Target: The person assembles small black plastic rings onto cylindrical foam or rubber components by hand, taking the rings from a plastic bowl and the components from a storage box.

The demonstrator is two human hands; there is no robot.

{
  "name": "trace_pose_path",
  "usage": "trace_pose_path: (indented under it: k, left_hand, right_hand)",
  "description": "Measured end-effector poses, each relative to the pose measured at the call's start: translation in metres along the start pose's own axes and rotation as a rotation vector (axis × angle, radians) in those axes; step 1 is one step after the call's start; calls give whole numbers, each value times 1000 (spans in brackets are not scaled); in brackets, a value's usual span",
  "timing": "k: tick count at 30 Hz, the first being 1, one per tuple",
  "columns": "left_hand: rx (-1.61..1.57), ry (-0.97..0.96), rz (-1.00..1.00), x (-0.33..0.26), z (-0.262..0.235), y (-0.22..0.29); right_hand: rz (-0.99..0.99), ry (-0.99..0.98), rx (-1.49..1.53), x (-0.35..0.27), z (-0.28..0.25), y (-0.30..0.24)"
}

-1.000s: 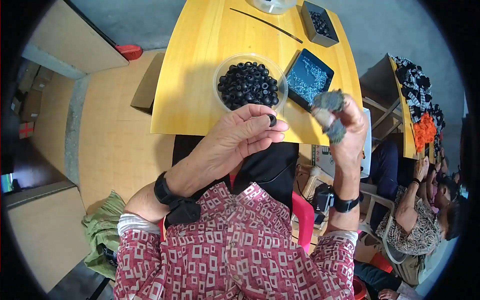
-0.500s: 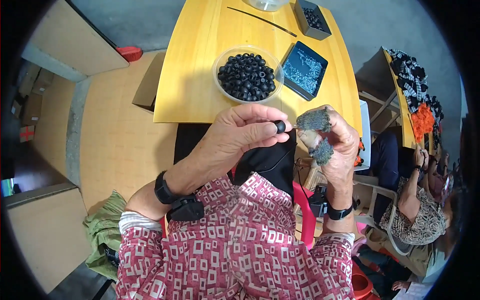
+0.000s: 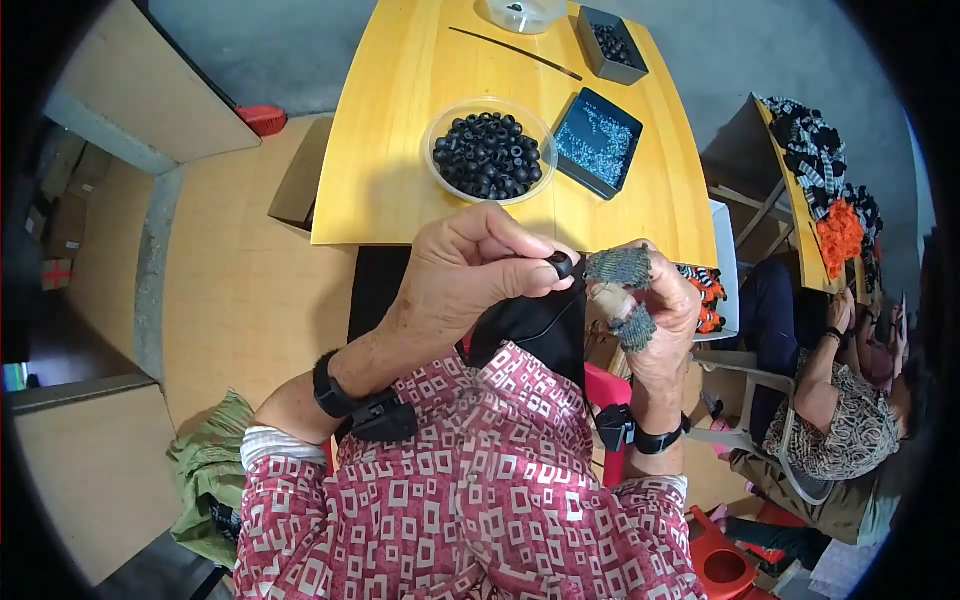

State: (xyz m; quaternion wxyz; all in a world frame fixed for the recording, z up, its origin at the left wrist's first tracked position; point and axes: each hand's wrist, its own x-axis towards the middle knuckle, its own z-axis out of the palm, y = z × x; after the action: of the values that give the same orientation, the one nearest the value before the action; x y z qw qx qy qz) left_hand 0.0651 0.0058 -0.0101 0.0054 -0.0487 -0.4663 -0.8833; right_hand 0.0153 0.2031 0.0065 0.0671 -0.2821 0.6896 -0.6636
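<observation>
My left hand (image 3: pixel 465 270) pinches a small round black bead-like piece (image 3: pixel 561 264) between thumb and fingertips, with a hollow showing in its side. Close by on the right, my right hand (image 3: pixel 665 312) has its thumb and fingers drawn together, the tips towards the piece. Grey knitted covers (image 3: pixel 618 268) wrap its thumb and a finger. Whatever those fingers hold is hidden or too small to make out. Beyond both hands, a clear round bowl (image 3: pixel 488 100) on the table holds many similar black pieces (image 3: pixel 487 155).
Right of the bowl lies a dark tray (image 3: pixel 585 180) of tiny pale bits. Farther back are a grey box (image 3: pixel 615 72), a clear bowl (image 3: pixel 525 22) and a thin dark strip (image 3: pixel 515 52). A white box (image 3: pixel 728 260) stands beside the yellow table (image 3: pixel 390 120). Another person (image 3: pixel 840 420) sits at right.
The black piece has turned in my left fingers, so its hollow now shows. My right hand has moved slightly left and down, and the view has shifted a little.
</observation>
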Motion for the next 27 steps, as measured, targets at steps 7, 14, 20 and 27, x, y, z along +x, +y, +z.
trace_pose_path:
  k: [7,14,20,27]
  left_hand:
    - [-126,126,-129,0,2,2]
    - [62,76,-93,-2,4,5]
    - [114,62,-20,-5,0,0]
    - [42,128,11,-4,0,-3]
  right_hand:
    - [-24,10,-30,2,5,-7]
    - [6,-38,-42,13,4,-11]
    - [1,-69,-52,13,4,-9]
    - [-21,-91,-133,10,6,-4]
